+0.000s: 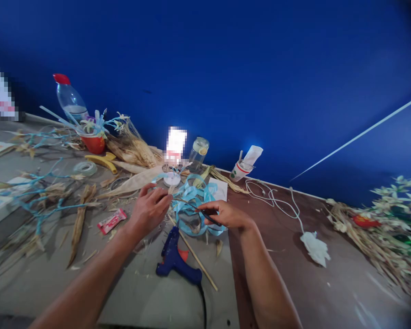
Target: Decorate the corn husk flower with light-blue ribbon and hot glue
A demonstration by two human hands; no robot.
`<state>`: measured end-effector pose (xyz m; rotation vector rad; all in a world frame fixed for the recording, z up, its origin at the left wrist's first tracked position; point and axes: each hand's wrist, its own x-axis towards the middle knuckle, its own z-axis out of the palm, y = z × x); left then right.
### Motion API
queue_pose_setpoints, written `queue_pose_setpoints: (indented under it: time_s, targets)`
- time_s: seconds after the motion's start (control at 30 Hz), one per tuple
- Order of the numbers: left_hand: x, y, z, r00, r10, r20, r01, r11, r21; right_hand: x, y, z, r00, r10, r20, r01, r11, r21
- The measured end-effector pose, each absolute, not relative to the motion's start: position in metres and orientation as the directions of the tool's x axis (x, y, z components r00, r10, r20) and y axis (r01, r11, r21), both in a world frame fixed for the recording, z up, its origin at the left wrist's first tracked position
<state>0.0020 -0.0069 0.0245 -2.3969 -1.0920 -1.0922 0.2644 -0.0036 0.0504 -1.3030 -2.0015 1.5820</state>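
Observation:
My right hand (225, 214) is closed around the dark handles of a pair of scissors (210, 218), whose blades point left. Facing the tips, my left hand (150, 208) pinches a small pale piece of dried husk (171, 189). Light blue ribbon (187, 224) lies in a loose tangle below and behind the scissors. In front of both hands rests a blue glue gun (178, 262) with a red trigger, and a thin wooden stick (198, 260) lies beside it.
Dried husks (137, 151), a red cup (94, 144) and a plastic bottle (70, 98) stand back left. Blue-wrapped stems (48, 208) cover the left side. A white cable (277, 201), a paper cup (240, 170) and crumpled tissue (314, 248) are right, by white flowers (393, 201).

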Motion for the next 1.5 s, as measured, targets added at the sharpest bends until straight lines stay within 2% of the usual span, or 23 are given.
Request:
queue_pose_setpoints:
  time_s: [0.33, 0.6, 0.87, 1.0, 1.13, 1.27, 1.4, 1.5]
  targets:
    - [0.0, -0.006, 0.022, 0.439, 0.537, 0.72, 0.73, -0.68, 0.062, 0.271, -0.002, 0.039, -0.553, 0.776, -0.302, 0.431, -0.043, -0.901]
    - [0.0, -0.006, 0.02, 0.447, 0.546, 0.709, 0.723, -0.687, 0.074, 0.271, -0.004, 0.043, -0.562, 0.779, -0.279, 0.43, -0.013, -0.903]
    - [0.0, -0.004, 0.019, 0.446, 0.574, 0.687, 0.7, -0.702, 0.132, 0.27, -0.003, 0.04, -0.544, 0.794, -0.272, 0.425, -0.019, -0.905]
    - [0.001, -0.002, 0.018, 0.435, 0.605, 0.667, 0.699, -0.694, 0.174, 0.268, -0.003, 0.047, -0.481, 0.849, -0.219, 0.446, 0.022, -0.895]
    - [0.004, -0.002, 0.016, 0.326, 0.667, 0.67, 0.715, -0.637, 0.287, 0.263, -0.005, 0.062, -0.41, 0.902, -0.133, 0.434, 0.065, -0.898]
    - [0.005, -0.003, 0.015, 0.138, 0.723, 0.677, 0.731, -0.536, 0.423, 0.249, -0.01, 0.063, -0.411, 0.902, -0.133, 0.319, 0.006, -0.948]
    - [0.004, -0.005, 0.017, 0.067, 0.679, 0.731, 0.789, -0.485, 0.378, 0.226, -0.017, 0.053, -0.424, 0.894, -0.147, 0.251, -0.04, -0.967]
    - [0.003, -0.006, 0.021, 0.081, 0.655, 0.751, 0.815, -0.477, 0.328, 0.21, -0.023, 0.048, -0.387, 0.913, -0.128, 0.279, -0.017, -0.96]
